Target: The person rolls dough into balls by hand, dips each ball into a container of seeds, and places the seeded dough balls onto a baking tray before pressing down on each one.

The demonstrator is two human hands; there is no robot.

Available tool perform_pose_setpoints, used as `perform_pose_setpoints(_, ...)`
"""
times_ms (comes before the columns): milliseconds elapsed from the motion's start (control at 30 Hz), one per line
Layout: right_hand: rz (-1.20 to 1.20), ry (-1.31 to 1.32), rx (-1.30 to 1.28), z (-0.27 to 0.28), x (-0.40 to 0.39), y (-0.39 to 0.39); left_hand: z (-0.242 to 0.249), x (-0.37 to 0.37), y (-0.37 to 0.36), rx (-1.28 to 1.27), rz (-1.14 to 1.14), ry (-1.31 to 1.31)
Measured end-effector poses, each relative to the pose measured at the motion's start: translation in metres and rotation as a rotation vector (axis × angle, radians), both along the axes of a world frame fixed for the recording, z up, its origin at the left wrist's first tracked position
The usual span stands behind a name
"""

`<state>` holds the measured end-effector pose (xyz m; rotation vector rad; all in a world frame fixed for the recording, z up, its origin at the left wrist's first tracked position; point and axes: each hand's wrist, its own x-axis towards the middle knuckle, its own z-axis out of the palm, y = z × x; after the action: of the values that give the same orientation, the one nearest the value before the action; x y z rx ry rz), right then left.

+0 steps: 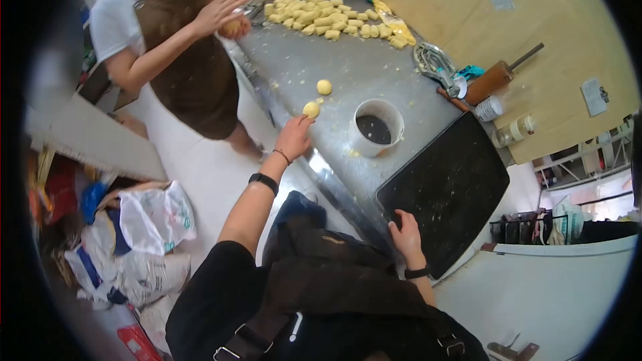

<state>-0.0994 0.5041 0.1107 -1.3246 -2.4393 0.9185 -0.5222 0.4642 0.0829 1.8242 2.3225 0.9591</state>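
Note:
My left hand (294, 136) reaches over the near edge of the metal table, its fingertips closed against the near side of a pale yellow dough ball (311, 109). A second dough ball (324, 87) lies just beyond, apart from my fingers. To the right stands a white round tub (356, 142), dark inside at its bottom. My right hand (406, 235) is at the near left edge of a black baking tray (447, 187). Its thumb and fingers are spread, with nothing seen between them.
Many short dough pieces (321, 17) are heaped at the table's far end. Across the left corner a person in a brown apron (184, 47) works something round between their hands. A wooden roller (490, 83) and jars line the wall. Bags (150, 217) lie at lower left.

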Motion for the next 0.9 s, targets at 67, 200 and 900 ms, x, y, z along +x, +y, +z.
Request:
perform_pose_setpoints(67, -0.065, -0.030, 0.043, -0.013, -0.022, 0.014, -0.007, -0.028, 0.045, 0.010, -0.041, 0.125)
perform_pose_setpoints(200, -0.152, -0.166, 0.251, -0.015, -0.059, 0.022, -0.038, -0.070, 0.094, -0.242, -0.228, 0.089)
perform_pose_setpoints(900, -0.297, -0.118, 0.134, -0.024, -0.070, 0.013, 0.082, 0.014, 0.171, -0.303, -0.698, -0.834)
